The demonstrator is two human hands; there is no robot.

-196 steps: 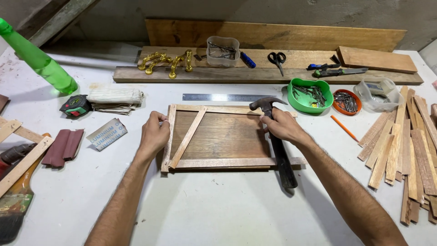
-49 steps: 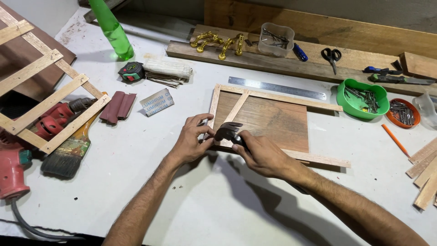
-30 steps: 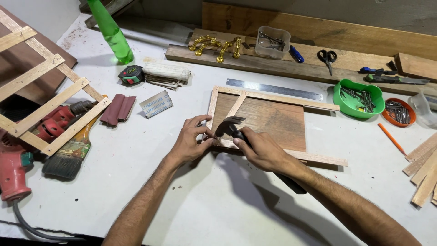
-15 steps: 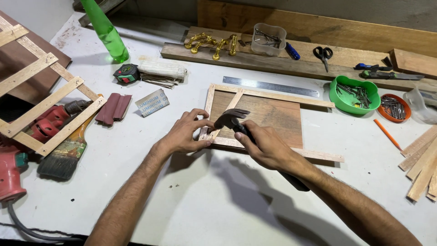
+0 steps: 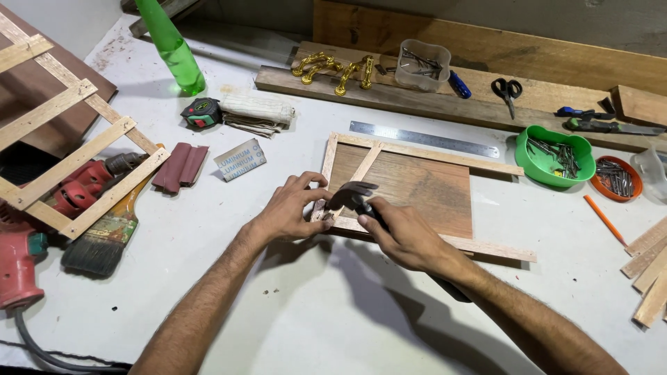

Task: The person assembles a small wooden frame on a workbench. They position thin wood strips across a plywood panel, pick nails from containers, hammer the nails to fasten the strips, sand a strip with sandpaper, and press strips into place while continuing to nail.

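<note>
Right hand gripping hammer, left hand perhaps pinching nail

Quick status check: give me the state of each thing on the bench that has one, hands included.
Left hand: fingers pinched at the frame's near left corner.
Right hand: gripping the hammer.
Hammer: head over that corner.
Frame: flat, slats along its edges.
Green tub: open, nails inside.
Scissors: closed.
Bottle: upright.
Brush: lying flat.
</note>
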